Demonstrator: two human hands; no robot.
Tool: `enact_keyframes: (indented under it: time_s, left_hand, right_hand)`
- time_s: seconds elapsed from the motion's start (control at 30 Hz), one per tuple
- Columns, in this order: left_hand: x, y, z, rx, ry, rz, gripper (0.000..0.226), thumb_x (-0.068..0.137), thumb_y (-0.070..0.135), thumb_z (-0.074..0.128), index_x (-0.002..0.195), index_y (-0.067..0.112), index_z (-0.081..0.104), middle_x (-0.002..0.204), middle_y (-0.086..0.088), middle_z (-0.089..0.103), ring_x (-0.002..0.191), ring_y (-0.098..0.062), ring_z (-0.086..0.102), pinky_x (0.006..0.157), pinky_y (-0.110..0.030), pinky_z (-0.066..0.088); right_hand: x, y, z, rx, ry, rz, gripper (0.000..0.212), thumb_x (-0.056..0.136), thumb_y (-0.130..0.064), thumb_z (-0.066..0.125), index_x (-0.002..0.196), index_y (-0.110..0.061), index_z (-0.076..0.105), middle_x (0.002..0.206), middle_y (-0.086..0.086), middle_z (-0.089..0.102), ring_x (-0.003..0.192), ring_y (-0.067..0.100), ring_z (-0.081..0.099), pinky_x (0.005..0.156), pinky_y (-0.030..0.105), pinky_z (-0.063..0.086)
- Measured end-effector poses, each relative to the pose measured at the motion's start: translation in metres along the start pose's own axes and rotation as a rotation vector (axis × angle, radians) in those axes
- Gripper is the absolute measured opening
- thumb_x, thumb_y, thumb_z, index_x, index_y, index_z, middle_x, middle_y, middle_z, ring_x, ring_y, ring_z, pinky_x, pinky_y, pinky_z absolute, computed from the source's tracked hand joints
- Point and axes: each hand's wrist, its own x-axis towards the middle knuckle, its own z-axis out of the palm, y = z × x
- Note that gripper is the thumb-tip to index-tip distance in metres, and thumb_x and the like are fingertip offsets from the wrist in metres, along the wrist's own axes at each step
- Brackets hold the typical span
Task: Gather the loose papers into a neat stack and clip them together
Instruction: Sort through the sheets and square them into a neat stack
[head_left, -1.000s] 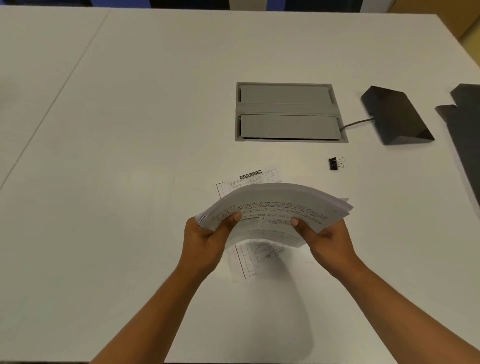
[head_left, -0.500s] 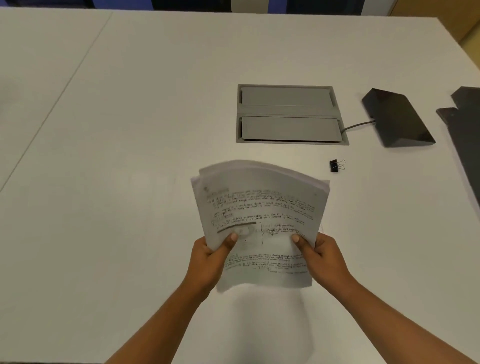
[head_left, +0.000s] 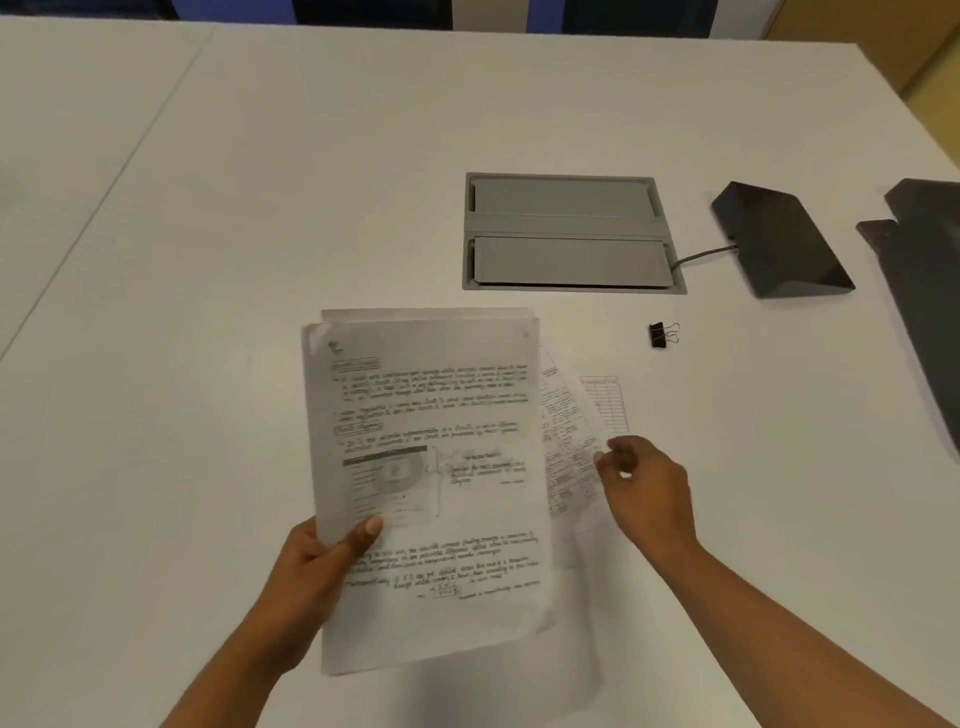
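Broadly, a white counter (head_left: 260, 208) fills the frame. Dark flat object (head_left: 930, 291) cut off at the right edge.

Stack of papers (head_left: 431, 415) at centre, printed face up, top edge just below the grey hatch (head_left: 569, 234), which is set flush into the counter, upper centre-right. Whether the stack's far edge rests on the counter: cannot tell.

Dark wedge-shaped device (head_left: 779, 244) right of the hatch, joined to it by a grey cable (head_left: 701, 255).

Left hand (head_left: 317, 566), lower centre-left, grips the stack at its left edge: thumb pressed on the top page, other fingers hidden beneath.

Right hand (head_left: 649, 488), centre-right, fingers loosely curled, blurred. Fingertips at the edge of the loose sheets (head_left: 566, 415); cannot tell whether they pinch a sheet or only touch it.

Loose sheets fan out from under the stack's right side, flat on the counter.

Binder clip (head_left: 663, 334), black with wire handles, alone on the counter, between the hatch and the right hand, apart from all paper.
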Motion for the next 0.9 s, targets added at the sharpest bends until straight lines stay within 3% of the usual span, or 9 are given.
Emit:
enact_keyframes:
  time_s: [0.07,0.17,0.27,0.37,0.47,0.57,0.67,0.8,0.9]
  left_hand:
    - [-0.002,-0.001,-0.011,-0.026,0.038,0.008,0.052,0.078,0.042,0.077,0.115,0.007,0.068,0.106,-0.018,0.077,0.092,-0.038,0.075,0.077,-0.047,0.062]
    - [-0.003,-0.003,-0.024,-0.024,0.084,0.053,0.086,0.047,0.061,0.089,0.112,0.009,0.071,0.104,-0.015,0.078,0.093,-0.036,0.075,0.072,-0.039,0.063]
    - [-0.002,-0.004,-0.033,-0.047,0.14,0.077,0.084,0.046,0.061,0.089,0.11,0.01,0.071,0.104,-0.016,0.078,0.094,-0.038,0.075,0.071,-0.039,0.064]
    - [-0.002,-0.005,-0.037,-0.06,0.145,0.084,0.075,0.051,0.058,0.089,0.107,0.011,0.073,0.105,-0.017,0.077,0.095,-0.039,0.074,0.072,-0.041,0.064]
    - [-0.001,-0.003,-0.039,-0.043,0.162,0.085,0.091,0.039,0.064,0.09,0.11,0.01,0.071,0.106,-0.016,0.077,0.093,-0.035,0.075,0.074,-0.042,0.063]
    - [0.002,-0.002,-0.041,-0.039,0.168,0.088,0.095,0.037,0.065,0.09,0.112,0.011,0.07,0.105,-0.015,0.077,0.093,-0.034,0.075,0.083,-0.049,0.059]
    - [0.005,-0.001,-0.041,-0.033,0.175,0.093,0.095,0.036,0.066,0.089,0.111,0.011,0.07,0.104,-0.014,0.078,0.092,-0.034,0.075,0.087,-0.051,0.056]
    - [0.009,-0.002,-0.038,-0.03,0.179,0.104,0.096,0.037,0.066,0.089,0.112,0.01,0.069,0.103,-0.014,0.078,0.091,-0.034,0.076,0.073,-0.042,0.063]
    - [0.012,-0.005,-0.035,-0.025,0.177,0.116,0.092,0.041,0.065,0.089,0.113,0.011,0.069,0.103,-0.014,0.078,0.091,-0.034,0.076,0.07,-0.04,0.063]
  right_hand:
    - [0.01,0.011,0.005,-0.142,0.061,0.028,0.037,0.09,-0.033,0.066,0.118,-0.009,0.063,0.11,0.009,0.07,0.093,0.024,0.066,0.081,0.033,0.053]
    - [0.023,0.028,0.02,-0.298,-0.067,0.146,0.061,0.082,-0.044,0.071,0.126,-0.004,0.055,0.123,0.016,0.06,0.107,0.033,0.061,0.086,0.039,0.053]
    - [0.024,0.038,0.03,-0.43,-0.129,0.166,0.074,0.073,-0.054,0.075,0.122,-0.005,0.053,0.118,0.015,0.057,0.11,0.034,0.058,0.084,0.042,0.054]
    - [0.021,0.042,0.032,-0.557,-0.127,0.143,0.07,0.071,-0.053,0.077,0.122,-0.012,0.051,0.115,0.009,0.059,0.104,0.03,0.062,0.074,0.037,0.053]
    - [0.024,0.046,0.029,-0.441,-0.162,0.24,0.054,0.072,-0.045,0.08,0.111,-0.014,0.059,0.105,0.006,0.067,0.09,0.027,0.067,0.067,0.032,0.053]
    - [0.026,0.049,0.02,-0.31,-0.247,0.306,0.029,0.078,-0.034,0.077,0.095,-0.012,0.07,0.095,0.007,0.073,0.075,0.023,0.064,0.057,0.025,0.047]
    - [0.023,0.055,0.007,-0.243,-0.291,0.371,0.019,0.078,-0.029,0.076,0.079,-0.011,0.07,0.084,0.006,0.073,0.07,0.021,0.065,0.052,0.022,0.041]
    - [0.012,0.068,-0.007,-0.299,-0.288,0.491,0.024,0.072,-0.032,0.072,0.083,-0.011,0.069,0.081,0.006,0.07,0.073,0.024,0.066,0.058,0.025,0.046]
    - [0.008,0.069,-0.004,-0.356,-0.209,0.504,0.052,0.067,-0.05,0.072,0.101,-0.011,0.066,0.093,0.006,0.068,0.083,0.027,0.066,0.071,0.032,0.055]
